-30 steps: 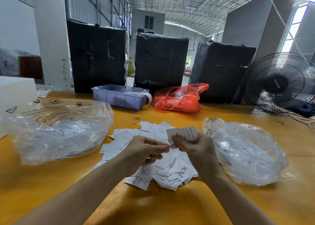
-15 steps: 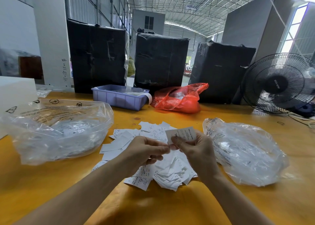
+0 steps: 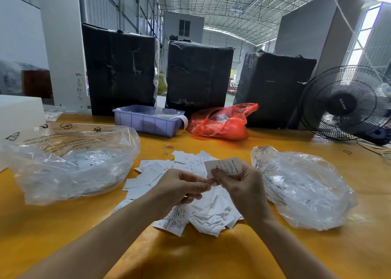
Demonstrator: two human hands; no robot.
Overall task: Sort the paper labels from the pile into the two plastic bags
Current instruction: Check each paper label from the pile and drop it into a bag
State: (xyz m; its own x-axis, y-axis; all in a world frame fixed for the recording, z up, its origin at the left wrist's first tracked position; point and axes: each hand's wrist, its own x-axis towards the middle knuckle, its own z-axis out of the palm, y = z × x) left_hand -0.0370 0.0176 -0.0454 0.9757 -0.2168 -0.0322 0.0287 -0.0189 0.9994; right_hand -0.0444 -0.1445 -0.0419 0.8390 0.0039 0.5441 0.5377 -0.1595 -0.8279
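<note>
Above the pile (image 3: 190, 198), both hands (image 3: 179, 189) (image 3: 243, 185) pinching one label (image 3: 224, 166), labels inside both clear bags (image 3: 69, 162) (image 3: 306, 192)

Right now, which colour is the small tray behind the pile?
Pale lilac-blue plastic tray, seen in the head view.

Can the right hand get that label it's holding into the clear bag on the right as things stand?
Probably yes. The right hand pinches the label right beside the right-side bag, nothing lies between, though the bag's opening isn't clearly visible.
</note>
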